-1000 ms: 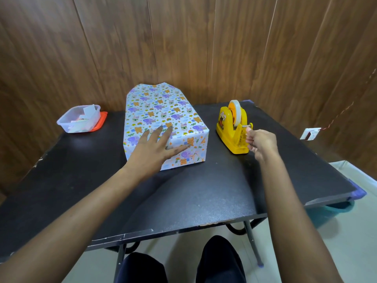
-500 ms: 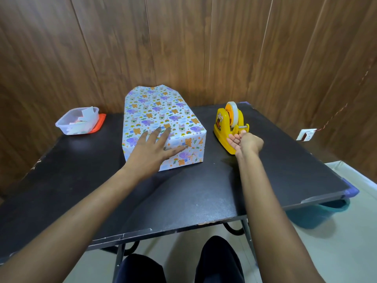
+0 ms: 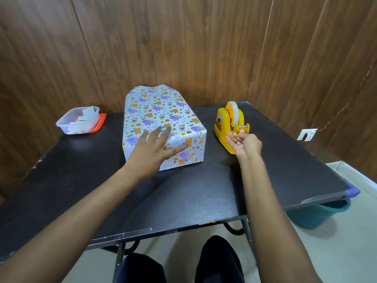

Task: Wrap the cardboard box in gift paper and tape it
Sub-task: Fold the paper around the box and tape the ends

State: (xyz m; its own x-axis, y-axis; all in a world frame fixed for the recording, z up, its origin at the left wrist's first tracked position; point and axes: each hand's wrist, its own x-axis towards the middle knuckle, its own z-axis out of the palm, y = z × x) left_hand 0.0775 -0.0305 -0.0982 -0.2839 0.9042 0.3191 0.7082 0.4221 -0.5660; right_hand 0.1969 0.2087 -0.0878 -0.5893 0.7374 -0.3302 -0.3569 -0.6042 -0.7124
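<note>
Before you: paper white, printed purple elephants, orange bears, rainbows; dispenser yellow, hub orange; table black; tub clear, lid red-orange; wall brown wood-grain; your trousers dark.

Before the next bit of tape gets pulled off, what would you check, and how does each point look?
1. Fold held down: ok. The left hand lies flat, fingers spread, on the near top edge of the wrapped box.
2. Reach: ok. The right hand is palm up at the cutter of the tape dispenser.
3. Tape end pinched: cannot tell, too small to see.
4. Tape roll seated in the dispenser: ok.
5. Far end closed: not ok. The paper flap there juts out unfolded.
</note>
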